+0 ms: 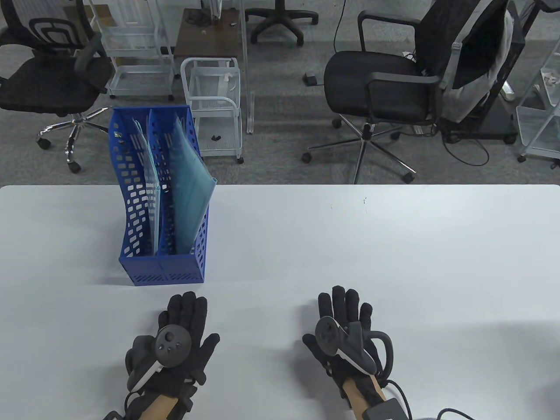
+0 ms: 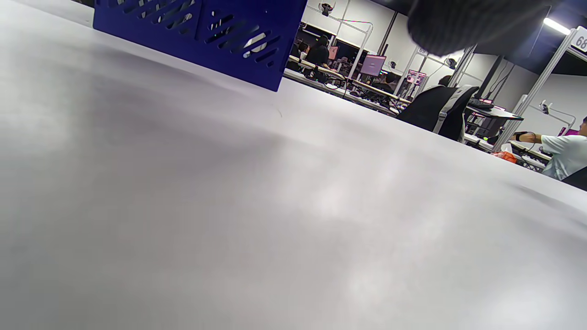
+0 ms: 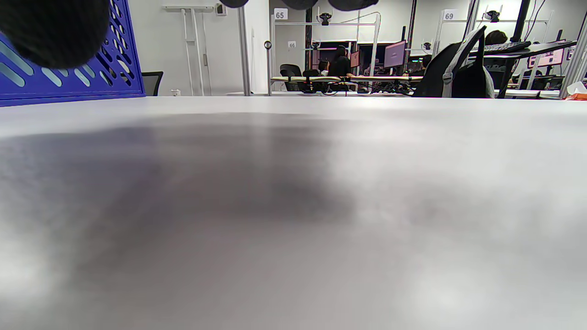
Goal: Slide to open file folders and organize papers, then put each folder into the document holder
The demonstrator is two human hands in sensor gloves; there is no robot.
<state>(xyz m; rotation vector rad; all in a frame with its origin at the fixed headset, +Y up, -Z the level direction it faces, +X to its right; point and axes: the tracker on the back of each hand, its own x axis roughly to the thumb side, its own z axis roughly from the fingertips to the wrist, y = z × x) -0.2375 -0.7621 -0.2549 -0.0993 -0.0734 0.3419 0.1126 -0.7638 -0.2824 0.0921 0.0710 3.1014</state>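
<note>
I have both hands flat on the white worktop (image 1: 350,236) near its front edge, palms down, fingers straight and lightly spread, holding nothing. My left hand (image 1: 179,345) lies just in front of the blue document holder (image 1: 164,267), close to it but not touching; my right hand (image 1: 345,337) lies well to the right of it, near the middle of the front edge. Each carries its tracker on the back.

The document holder stands upright toward the left of the worktop, between the front and back edges, its perforated walls rising tall at the rear. Two translucent file folders are in it: one (image 1: 146,175) stands in the left compartment, and the other (image 1: 188,197) sits in the right compartment, leaning to the right so its upper corner pokes out past the holder's right wall.

From my left wrist view I see the holder's dark blue base (image 2: 202,36) just ahead on the worktop, and a blurred gloved fingertip at the top edge. From my right wrist view the holder (image 3: 91,78) shows at the far left.
</note>
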